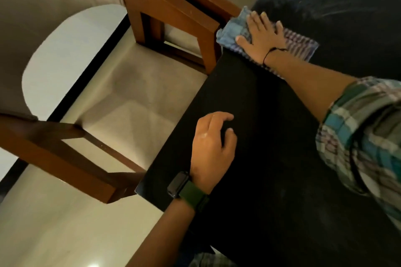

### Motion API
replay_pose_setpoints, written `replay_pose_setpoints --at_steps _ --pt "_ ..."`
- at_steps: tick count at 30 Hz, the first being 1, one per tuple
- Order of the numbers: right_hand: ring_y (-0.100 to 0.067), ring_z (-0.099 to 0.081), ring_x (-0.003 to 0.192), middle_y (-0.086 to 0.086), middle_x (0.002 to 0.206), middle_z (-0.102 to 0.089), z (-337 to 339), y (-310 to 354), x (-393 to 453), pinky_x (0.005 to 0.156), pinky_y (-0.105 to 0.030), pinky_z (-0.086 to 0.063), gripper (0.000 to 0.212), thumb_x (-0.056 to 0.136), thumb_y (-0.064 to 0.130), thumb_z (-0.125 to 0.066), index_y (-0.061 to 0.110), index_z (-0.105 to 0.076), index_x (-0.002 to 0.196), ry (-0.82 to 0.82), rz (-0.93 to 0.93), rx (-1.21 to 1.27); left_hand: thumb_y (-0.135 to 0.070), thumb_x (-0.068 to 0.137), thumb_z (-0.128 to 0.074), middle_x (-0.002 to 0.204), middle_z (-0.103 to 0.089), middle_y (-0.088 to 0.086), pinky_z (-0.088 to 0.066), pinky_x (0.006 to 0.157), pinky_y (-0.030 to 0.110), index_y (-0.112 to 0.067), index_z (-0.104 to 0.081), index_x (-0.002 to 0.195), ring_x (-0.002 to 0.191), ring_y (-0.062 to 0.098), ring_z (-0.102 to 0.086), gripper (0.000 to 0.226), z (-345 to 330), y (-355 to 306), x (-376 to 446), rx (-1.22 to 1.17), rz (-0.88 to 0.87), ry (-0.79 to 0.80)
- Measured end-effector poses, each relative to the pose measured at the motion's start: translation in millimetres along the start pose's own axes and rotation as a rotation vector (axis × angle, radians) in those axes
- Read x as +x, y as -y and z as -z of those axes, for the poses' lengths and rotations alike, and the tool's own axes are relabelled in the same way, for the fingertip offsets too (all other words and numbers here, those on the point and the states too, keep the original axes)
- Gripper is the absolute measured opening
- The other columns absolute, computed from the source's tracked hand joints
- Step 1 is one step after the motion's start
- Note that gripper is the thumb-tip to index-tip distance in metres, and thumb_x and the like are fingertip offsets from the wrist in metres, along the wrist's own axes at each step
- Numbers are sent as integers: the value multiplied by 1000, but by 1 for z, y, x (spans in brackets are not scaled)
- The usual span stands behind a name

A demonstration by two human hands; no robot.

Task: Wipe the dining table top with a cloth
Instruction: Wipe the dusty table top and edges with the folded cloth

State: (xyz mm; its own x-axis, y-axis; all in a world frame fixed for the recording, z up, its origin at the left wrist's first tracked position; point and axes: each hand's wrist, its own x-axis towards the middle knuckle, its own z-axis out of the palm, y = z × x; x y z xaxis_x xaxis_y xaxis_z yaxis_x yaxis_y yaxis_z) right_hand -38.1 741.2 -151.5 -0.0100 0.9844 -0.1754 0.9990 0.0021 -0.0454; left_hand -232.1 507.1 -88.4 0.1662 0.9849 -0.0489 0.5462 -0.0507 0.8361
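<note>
Cloth (290, 41) lay at the dark counter (271, 158) edge, pressed under the flat, spread right hand (260, 34); left hand (211, 147) rested loosely curled, holding nothing. One outward stroke could drag it over the edge.

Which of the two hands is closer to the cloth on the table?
Right. The right hand presses flat on the cloth at the table edge; the left hand rests on the bare top, apart from it.

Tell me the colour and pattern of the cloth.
The cloth is blue with darker woven stripes or checks, seen in the head view under the right hand.
</note>
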Motion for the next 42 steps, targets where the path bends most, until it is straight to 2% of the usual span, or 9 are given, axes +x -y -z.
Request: replay_pose_setpoints --at_steps 7,11,16,19,22,26,32,39,42 --pt "-23 6 145 -4 158 2 -8 32 -157 115 -52 1 77 90 59 -31 19 -2 150 114 166 -22 -14 87 -50 111 -58 8 -34 84 14 -9 -55 107 100 10 -47 21 -14 -23 23 13 -142 1" --pt "-22 -3 144 -2 156 -17 -27 64 -276 115 -51 4 72 88 61 -30 23 -16 148 212 213 106 -14 89 -50 121 -54 2 -33 81 11 -16 -51 116 107 6 -44 27 -21 -44 30 -21 -138 95" --pt "-20 -12 144 3 155 -19 -67 70 -391 109 -52 -14 76 88 68 -25 22 -20 148 255 275 111 -12 88 -51 118 -56 4 -32 78 5 -13 -53 115 104 4 -44 27 -39 -54 29 -17 -218 119" --pt "-16 -3 144 6 155 -9 -62 39 -368 115 -52 -3 74 89 69 -25 27 -14 149 171 303 90 -12 88 -51 117 -56 4 -32 81 9 -13 -53 114 105 5 -45 25 -52 -55 27 -27 -226 167" --pt "-10 16 139 7 157 3 -46 -21 -307 112 -46 11 73 88 70 -17 31 -2 148 157 86 117 -13 89 -49 114 -53 -2 -33 80 10 -17 -52 110 103 5 -44 22 -63 -58 25 -33 -208 230" --pt "-13 9 144 4 158 2 -32 -97 -229 114 -46 6 75 87 67 -11 27 0 149 45 -15 65 -19 86 -45 101 -46 -14 -38 81 12 -16 -54 105 95 7 -49 21 -83 -72 21 -58 -245 162" --pt "-18 5 145 4 159 2 -15 -175 -126 115 -49 2 71 93 62 -18 25 -2 150 20 -237 43 -23 83 -41 106 -59 -2 -34 83 7 -15 -56 107 95 9 -52 29 -111 -83 18 -13 -319 214" --pt "-21 2 145 1 158 -8 -37 -67 -272 114 -50 3 75 88 66 -24 26 -11 149 38 -155 140 18 81 -37 97 -58 37 -43 96 21 15 -52 102 80 13 -49 26 -97 -121 22 -207 -474 228" --pt "-21 0 145 1 158 -9 -62 3 -390 114 -51 -3 74 90 65 -24 23 -12 150 78 -147 173 -3 87 -49 112 -59 12 -40 94 24 -6 -55 110 102 16 -53 24 -93 -117 29 -89 -448 275"
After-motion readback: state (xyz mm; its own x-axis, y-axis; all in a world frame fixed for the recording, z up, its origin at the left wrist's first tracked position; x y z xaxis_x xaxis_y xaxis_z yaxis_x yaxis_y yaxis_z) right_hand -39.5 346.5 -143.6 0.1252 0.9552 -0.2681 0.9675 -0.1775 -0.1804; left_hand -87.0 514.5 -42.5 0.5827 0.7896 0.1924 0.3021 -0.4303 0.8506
